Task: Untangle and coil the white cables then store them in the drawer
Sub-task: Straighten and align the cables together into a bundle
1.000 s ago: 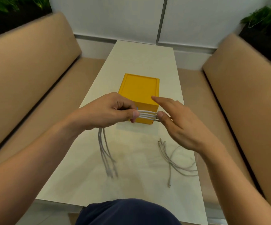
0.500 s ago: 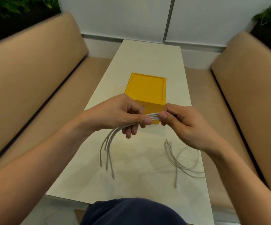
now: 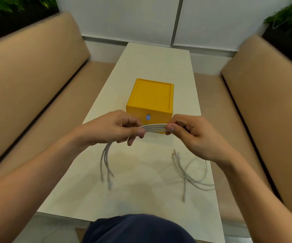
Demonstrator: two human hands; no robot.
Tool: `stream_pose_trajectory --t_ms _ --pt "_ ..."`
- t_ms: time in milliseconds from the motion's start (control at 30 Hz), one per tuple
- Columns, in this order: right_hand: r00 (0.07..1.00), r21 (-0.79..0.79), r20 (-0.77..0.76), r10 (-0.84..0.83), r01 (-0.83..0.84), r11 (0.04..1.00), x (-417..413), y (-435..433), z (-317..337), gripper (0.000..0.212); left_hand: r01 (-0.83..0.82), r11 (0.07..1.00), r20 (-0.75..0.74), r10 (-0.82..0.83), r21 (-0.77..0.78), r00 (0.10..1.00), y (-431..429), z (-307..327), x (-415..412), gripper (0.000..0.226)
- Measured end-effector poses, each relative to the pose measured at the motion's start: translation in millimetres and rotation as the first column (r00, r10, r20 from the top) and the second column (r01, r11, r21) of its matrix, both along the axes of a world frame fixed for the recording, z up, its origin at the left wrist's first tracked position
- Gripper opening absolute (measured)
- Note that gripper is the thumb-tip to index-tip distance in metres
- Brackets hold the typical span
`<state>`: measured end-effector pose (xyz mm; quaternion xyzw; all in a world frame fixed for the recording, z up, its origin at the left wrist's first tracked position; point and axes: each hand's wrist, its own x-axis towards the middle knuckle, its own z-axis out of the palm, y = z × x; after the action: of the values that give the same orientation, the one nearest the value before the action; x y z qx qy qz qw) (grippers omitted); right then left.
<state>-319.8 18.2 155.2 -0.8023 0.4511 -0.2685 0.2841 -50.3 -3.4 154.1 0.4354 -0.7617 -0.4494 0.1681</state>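
1. Two hands hold one bundle of white cables above the bench, in front of the yellow drawer box.
2. The left hand is clamped on the bundle, thumb pressed over the strands, with the fingers curled under.
3. The right hand is pinched shut on the same bundle at its other end, thumb on top.
4. Between the hands the strands run side by side, nearly level (several strands; the exact count is blurred).
5. Loose ends hang from the left hand toward the bench, blurred.
6. A second cable lies in a loose tangle on the bench, below the right hand and near the bench's right edge.
7. The drawer box looks closed, with a small blue mark on its front.
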Motion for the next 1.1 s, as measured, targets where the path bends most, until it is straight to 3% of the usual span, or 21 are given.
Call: stream_pose_trajectory --t_ms 200,300,367,433,567,700,767,967,1033,1100 --pt "0.992 -0.034 -0.125 -0.006 0.001 0.999 6.5 -6.0 -9.6 0.032 -0.015 0.998 -0.309 -0.005 -0.061 0.951 2.9 10.0 1.0 0.021" --pt "0.989 -0.014 -0.14 0.04 -0.043 0.999 3.0 -4.3 -3.4 0.03 -0.078 0.987 -0.183 0.052 -0.14 0.982 -4.0 6.1 3.2 0.023" --pt "0.989 0.016 -0.117 0.094 -0.092 0.996 -2.5 -3.5 3.6 0.03 -0.022 0.981 0.003 0.023 -0.195 1.0 -4.5 3.5 3.9 0.026" --pt "0.991 -0.002 -0.091 0.096 -0.097 0.995 -6.8 -6.4 7.9 0.03 0.089 0.981 0.093 -0.074 -0.174 0.993 -3.8 6.7 1.7 0.03" --pt "0.997 -0.044 -0.06 0.051 -0.053 0.998 -7.6 -12.2 -0.3 0.033 0.253 0.961 -0.001 -0.255 -0.111 0.967 -6.4 22.9 5.8 0.027" --pt "0.993 -0.041 -0.093 0.073 -0.077 0.996 -1.4 3.5 -16.8 0.033 0.097 0.978 -0.177 -0.129 -0.182 0.976 -9.9 21.1 4.6 0.028" --pt "0.982 -0.001 -0.159 0.099 -0.1 0.995 -1.5 9.7 -21.7 0.034 0.027 0.976 -0.134 -0.057 -0.217 0.989 -10.4 15.4 1.6 0.03" --pt "0.946 0.084 -0.321 0.04 -0.014 0.996 -5.8 -3.6 -3.3 0.041 0.017 0.972 -0.008 -0.019 -0.235 1.0 -5.6 10.5 -6.4 0.029" --pt "0.909 0.054 -0.417 0.007 0.017 0.998 -3.3 -4.9 1.0 0.047 0.007 0.975 -0.021 -0.012 -0.224 1.0 -4.3 11.2 -8.6 0.026" --pt "0.888 -0.074 -0.458 -0.041 0.008 0.997 3.9 -2.4 5.1 0.058 -0.002 0.978 -0.04 -0.006 -0.209 0.999 -2.4 11.8 -10.0 0.025"
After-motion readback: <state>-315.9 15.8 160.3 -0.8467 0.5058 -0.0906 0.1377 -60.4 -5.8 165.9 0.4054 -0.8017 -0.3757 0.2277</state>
